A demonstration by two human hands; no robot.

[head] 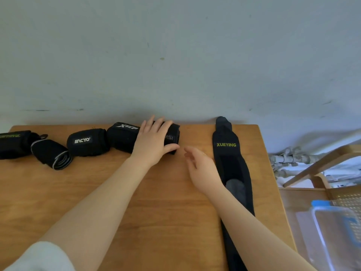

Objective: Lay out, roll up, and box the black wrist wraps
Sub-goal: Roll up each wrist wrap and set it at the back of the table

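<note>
- Five rolled black wraps sit in a row along the table's [97, 192] far edge, and a sixth lies flat near its right edge.
- Your left hand [152, 142] rests palm-down on the rightmost roll [172, 136], fingers straight across the top and thumb against its near side; the hand hides most of the roll, and only the letters "RSI" show.
- Touching that roll on its left is the XTEP roll [122, 136], a soft, blocky fabric bundle.
- Just beside it sits the rounded roll with a white logo [88, 142].
- Further left, the roll with grey edging [51, 154] lies tilted, its spiral end facing you.
- At the far-left corner, the roll with green lettering [14, 143] is cut off by the frame, its print unreadable.
- The flat XUEYING wrap [227, 151] is a long, matte strip running from the far edge to the near edge; your right forearm covers part of it, and its near end leaves the frame.
- Your right hand [201, 169] hovers just left of that strip, fingers relaxed and apart, holding nothing.
- Off the table's right edge, a clear plastic box with a blue rim [332, 231] is blurred, resting on a woven-cane wooden chair [332, 184].
</note>
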